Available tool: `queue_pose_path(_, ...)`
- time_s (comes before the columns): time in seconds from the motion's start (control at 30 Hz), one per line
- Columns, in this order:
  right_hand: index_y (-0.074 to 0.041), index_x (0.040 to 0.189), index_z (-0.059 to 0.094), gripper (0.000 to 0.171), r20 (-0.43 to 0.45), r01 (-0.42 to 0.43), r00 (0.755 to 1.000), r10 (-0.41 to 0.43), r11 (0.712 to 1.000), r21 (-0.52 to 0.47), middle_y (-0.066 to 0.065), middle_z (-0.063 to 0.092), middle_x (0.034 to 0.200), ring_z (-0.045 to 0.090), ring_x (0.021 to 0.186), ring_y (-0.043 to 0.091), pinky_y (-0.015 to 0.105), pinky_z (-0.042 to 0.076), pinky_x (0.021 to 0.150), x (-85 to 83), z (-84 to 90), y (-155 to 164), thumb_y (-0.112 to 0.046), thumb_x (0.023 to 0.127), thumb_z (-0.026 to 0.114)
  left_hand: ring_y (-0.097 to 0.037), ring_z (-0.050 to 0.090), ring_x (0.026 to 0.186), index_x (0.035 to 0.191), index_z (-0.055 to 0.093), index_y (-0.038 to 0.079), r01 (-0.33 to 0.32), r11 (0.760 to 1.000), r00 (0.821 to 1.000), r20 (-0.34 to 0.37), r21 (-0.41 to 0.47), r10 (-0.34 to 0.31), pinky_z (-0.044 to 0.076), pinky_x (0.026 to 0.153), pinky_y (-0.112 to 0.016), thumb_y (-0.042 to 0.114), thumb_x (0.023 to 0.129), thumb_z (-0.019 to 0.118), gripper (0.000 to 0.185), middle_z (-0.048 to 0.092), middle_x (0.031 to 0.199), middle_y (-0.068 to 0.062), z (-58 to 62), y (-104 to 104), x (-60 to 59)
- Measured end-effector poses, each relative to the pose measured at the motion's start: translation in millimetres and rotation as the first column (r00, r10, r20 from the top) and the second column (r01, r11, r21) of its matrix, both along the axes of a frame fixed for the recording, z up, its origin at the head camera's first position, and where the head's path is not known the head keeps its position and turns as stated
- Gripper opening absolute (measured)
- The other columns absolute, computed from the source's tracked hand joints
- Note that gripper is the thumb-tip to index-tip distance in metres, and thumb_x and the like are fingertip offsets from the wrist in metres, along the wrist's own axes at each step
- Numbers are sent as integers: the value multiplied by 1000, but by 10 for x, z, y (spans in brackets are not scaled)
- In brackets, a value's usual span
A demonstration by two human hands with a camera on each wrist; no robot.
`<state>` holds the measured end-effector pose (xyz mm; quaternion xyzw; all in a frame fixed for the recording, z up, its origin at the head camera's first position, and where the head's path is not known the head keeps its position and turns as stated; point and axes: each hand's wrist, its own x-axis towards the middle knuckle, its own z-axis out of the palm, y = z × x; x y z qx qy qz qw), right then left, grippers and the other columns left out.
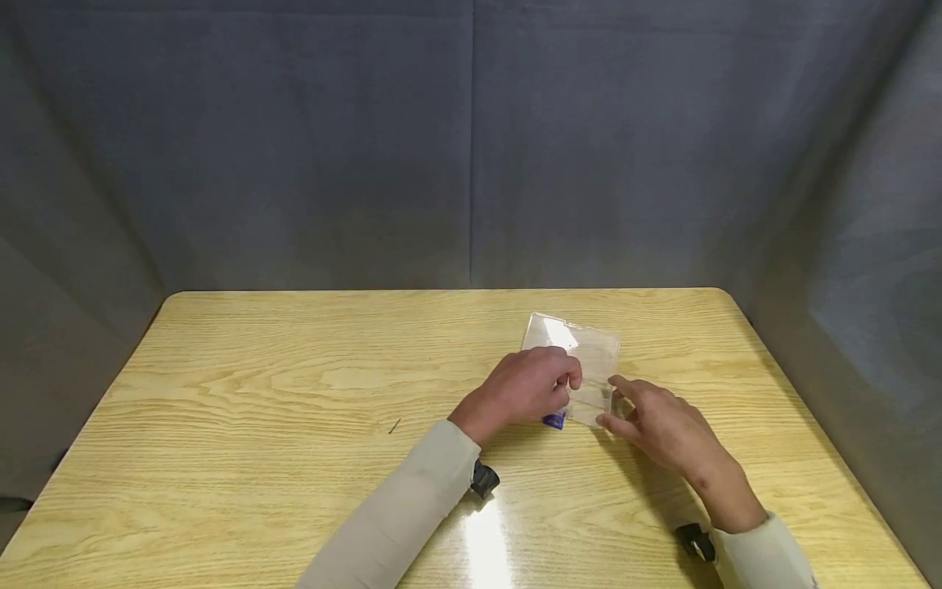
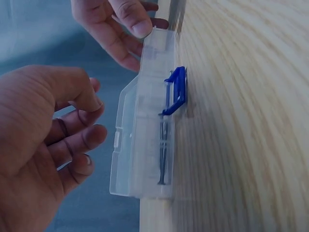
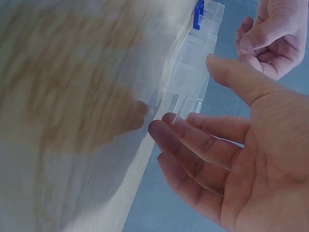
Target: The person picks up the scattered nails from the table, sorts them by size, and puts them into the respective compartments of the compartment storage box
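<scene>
Wooden table (image 1: 294, 393), clear plastic case (image 1: 577, 360) between hands (neither gripping).

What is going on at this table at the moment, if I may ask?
A person is working on a small clear plastic box lying on the wooden table. The left hand hovers at the box with fingers curled, not gripping it. The right hand touches its right end with open fingers. A blue clip sits at the box's edge.

One clear plastic box (image 1: 581, 360), one blue clip (image 2: 176, 92), two hands, one wooden table (image 1: 294, 384).
</scene>
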<state>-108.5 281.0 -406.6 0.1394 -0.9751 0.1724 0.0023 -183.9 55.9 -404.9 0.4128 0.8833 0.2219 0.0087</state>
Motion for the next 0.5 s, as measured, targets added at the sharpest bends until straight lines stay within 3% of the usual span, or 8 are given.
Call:
queue_pose_path(0.3,2,137,60,57,-8,-2,1000,2,1000,7,11,69,103,68,83,22,47,53,65,2,8,3,-30,93,78,-5,54,83,102,70,19,-16,1000,1000,-2,25,16,44,68,-23,12,95,59,15,60,94,11,20,-140,31)
queue_pose_path(0.5,1,138,60,58,-4,3,1000,-3,1000,15,8,68,98,65,81,20,46,53,64,-2,9,-4,-31,93,78,-4,53,80,93,65,22,-32,999,999,-18,29,32,43,66,-23,16,98,60,9,59,90,12,24,-273,79)
